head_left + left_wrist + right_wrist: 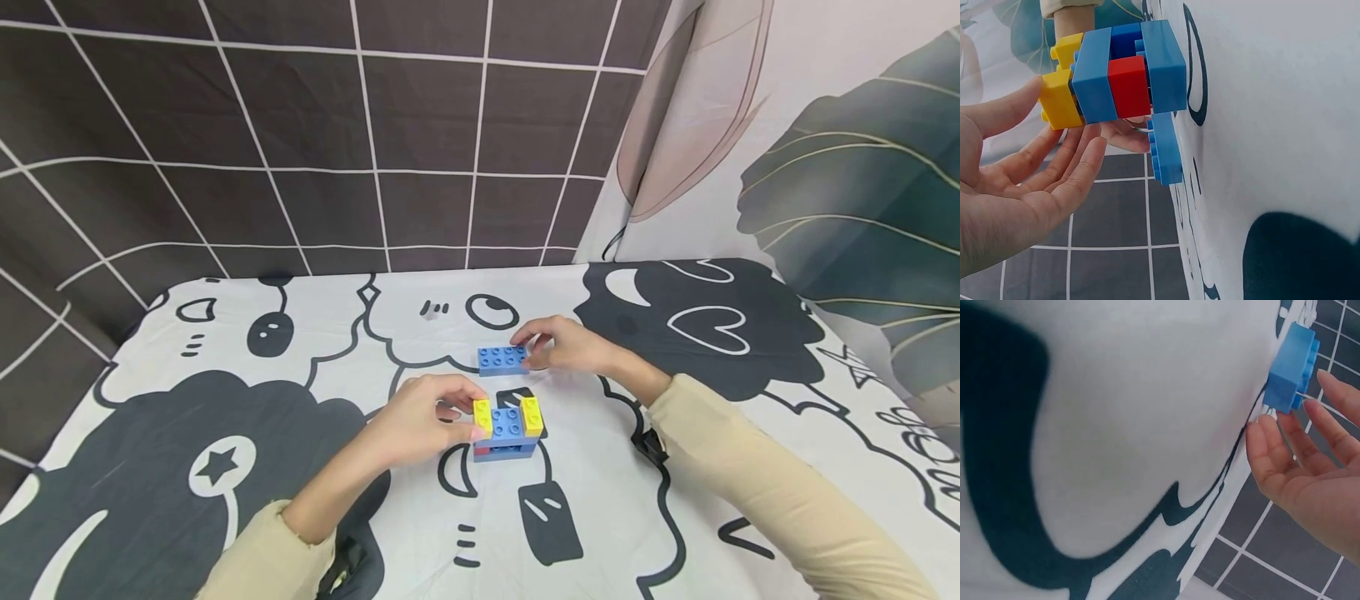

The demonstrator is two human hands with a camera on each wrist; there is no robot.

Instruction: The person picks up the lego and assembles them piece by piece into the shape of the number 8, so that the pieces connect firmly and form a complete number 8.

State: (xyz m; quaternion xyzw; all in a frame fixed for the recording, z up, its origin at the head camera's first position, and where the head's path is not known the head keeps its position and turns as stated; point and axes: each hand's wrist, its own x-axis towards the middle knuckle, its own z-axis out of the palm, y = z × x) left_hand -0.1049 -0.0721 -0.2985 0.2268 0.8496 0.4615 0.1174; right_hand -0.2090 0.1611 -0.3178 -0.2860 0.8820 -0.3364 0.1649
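A small stack of building bricks stands on the cloth in front of me. Its blue bricks [507,425] have a red brick [1129,87] between two layers, and two yellow bricks sit on top. My left hand [422,421] pinches the left yellow brick [1060,100] between thumb and index finger, the other fingers loosely extended. Behind the stack lies a separate blue brick [501,361], studs up. My right hand [564,346] is at that brick's right end. In the right wrist view its fingers are spread beside the brick, not visibly gripping it.
A white cloth [420,542] with dark cartoon prints covers the table. Dark grid-patterned fabric [300,125] hangs behind it, and a leaf-patterned curtain [847,192] is at the right. Black straps [649,447] show at the wrists.
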